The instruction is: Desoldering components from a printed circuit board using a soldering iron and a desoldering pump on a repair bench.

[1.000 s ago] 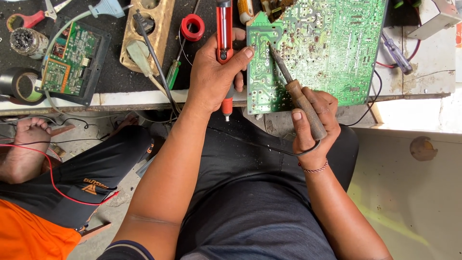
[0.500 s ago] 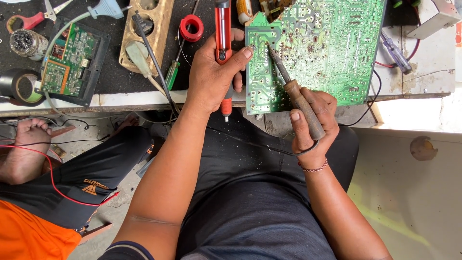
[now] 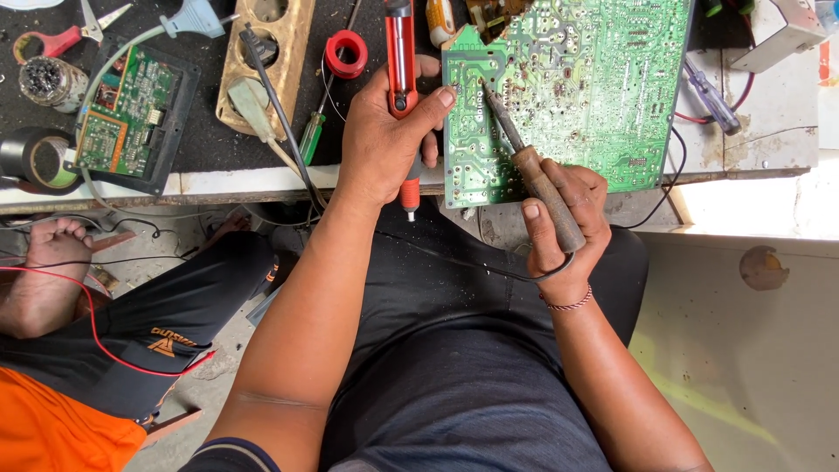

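Left hand [image 3: 384, 144] gripping red desoldering pump [image 3: 401, 61]; right hand [image 3: 559, 223] wrapped round soldering iron [image 3: 529, 170], tip touching green circuit board [image 3: 594, 87].

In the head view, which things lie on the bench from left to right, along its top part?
Black tape roll → small green circuit board → wooden socket strip → red tape roll → red desoldering pump in the left hand → large green circuit board → blue screwdriver.

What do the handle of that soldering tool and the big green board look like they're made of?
The soldering iron handle in the right hand looks like worn brown wood, matte and scuffed, though it could be old plastic. The green circuit board seems to be rigid laminate, glossy green, dotted with silvery solder points.
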